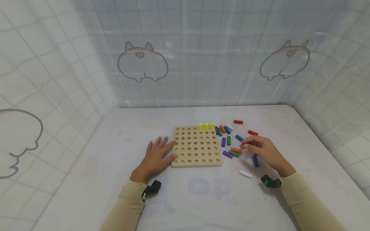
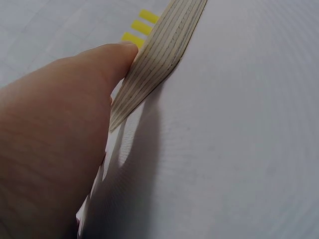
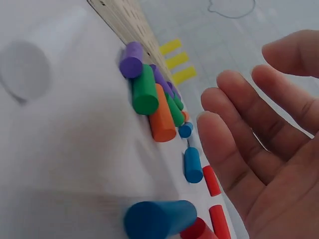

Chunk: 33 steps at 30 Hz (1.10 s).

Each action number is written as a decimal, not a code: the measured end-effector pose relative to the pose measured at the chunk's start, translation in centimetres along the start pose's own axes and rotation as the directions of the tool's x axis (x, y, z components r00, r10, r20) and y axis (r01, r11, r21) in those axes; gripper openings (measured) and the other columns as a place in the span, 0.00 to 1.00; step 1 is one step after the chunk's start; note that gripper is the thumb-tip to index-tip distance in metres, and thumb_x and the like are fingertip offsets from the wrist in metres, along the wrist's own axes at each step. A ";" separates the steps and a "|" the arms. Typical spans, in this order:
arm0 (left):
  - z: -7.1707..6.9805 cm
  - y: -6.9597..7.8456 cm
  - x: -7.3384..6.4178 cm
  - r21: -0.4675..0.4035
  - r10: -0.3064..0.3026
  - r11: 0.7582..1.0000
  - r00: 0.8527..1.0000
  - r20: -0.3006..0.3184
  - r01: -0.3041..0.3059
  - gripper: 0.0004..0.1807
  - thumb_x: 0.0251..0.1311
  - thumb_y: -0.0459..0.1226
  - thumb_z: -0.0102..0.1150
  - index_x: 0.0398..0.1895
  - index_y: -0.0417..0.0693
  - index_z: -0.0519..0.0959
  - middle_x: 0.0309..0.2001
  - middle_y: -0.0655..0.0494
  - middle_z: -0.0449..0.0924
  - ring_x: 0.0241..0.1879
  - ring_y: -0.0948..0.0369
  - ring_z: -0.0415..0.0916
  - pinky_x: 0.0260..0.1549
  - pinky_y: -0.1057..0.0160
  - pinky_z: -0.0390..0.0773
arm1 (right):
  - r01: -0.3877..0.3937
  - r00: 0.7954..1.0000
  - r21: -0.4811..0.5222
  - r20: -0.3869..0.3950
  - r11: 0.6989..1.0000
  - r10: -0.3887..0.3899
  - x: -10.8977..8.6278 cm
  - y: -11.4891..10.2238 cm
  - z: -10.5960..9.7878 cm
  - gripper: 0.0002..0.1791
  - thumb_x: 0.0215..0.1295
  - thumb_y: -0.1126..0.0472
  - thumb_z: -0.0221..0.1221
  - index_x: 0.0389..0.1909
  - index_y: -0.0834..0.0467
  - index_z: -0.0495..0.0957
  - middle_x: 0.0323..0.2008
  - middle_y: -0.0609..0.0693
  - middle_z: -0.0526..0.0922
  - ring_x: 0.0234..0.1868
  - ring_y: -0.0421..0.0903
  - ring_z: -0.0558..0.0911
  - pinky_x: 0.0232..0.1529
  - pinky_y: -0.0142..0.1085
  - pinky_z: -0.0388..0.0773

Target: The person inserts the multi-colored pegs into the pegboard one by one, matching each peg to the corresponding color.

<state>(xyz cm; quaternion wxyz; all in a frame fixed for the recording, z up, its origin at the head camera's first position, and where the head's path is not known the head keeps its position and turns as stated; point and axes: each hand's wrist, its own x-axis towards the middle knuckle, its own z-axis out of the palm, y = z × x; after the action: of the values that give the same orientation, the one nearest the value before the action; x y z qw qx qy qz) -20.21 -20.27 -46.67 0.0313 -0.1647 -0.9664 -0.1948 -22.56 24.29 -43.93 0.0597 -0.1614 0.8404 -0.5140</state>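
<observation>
A square wooden pegboard (image 1: 196, 165) with rows of round holes lies on the table. Three yellow pegs (image 1: 206, 126) stand in its back row, toward the right corner. My left hand (image 1: 156, 158) is spread flat beside the board's left edge, and its thumb touches the board's side (image 2: 167, 47) in the left wrist view. Over the loose pegs to the right hovers my right hand (image 1: 264, 152), its fingers loosely bent and the thumb apart. Nothing sits in its palm in the right wrist view. Below and around it lie a blue peg (image 1: 255, 161), another blue peg (image 1: 239, 138) and a red peg, partly hidden.
Close to the board's right side are purple (image 1: 227, 154), green (image 1: 233, 154) and orange (image 1: 235, 150) pegs, with several more behind. Two red pegs (image 1: 238, 122) lie farther back, and a white peg (image 1: 245, 174) is nearest the front. Patterned curtains (image 1: 199, 80) enclose the table.
</observation>
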 end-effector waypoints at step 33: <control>0.1 -0.2 0.0 0.011 -0.004 1.000 1.000 0.006 0.004 0.36 0.68 0.62 0.50 0.76 0.59 0.66 0.77 0.44 0.55 0.77 0.40 0.43 0.69 0.31 0.37 | -0.008 0.896 -0.273 0.426 0.962 0.128 -1.9 -1.9 1.3 0.11 0.62 0.56 0.70 0.42 0.51 0.81 0.33 0.46 0.80 0.36 0.48 0.79 0.35 0.35 0.80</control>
<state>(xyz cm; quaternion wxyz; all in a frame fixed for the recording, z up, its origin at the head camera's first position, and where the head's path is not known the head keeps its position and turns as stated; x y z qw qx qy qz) -20.30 -20.36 -46.83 0.0291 -0.1631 -0.9679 -0.1890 -20.01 23.01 -42.95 0.2437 -0.2501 0.8711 -0.3453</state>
